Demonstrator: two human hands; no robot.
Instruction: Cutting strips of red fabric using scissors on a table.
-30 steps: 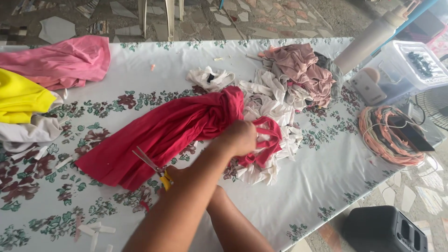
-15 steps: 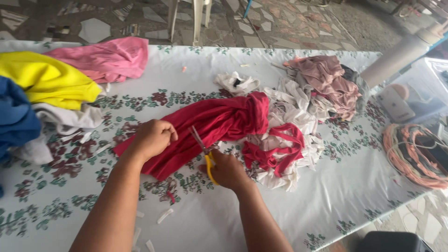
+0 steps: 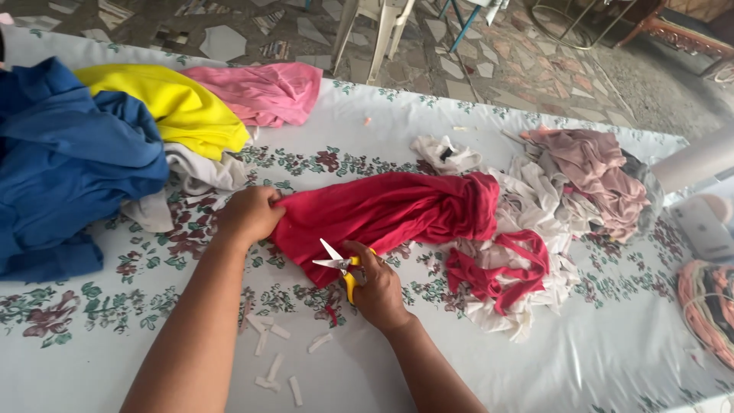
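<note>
A crimson cloth lies bunched across the flowered tablecloth. My left hand pinches the cloth's left end in a closed grip. My right hand holds yellow-handled scissors with the blades parted, their tips at the cloth's lower edge. Cut crimson strips rest on a heap of white fabric scraps to the right.
Blue, yellow and pink garments pile at the left. A dusty-pink cloth sits at the right, a coil of orange cord at the right edge. Small white offcuts lie near the front. A plastic chair stands beyond.
My left hand has left the red strips at the right and taken the cloth's left end. My right hand has brought the scissors up to the cloth's edge. The view has shifted left.
</note>
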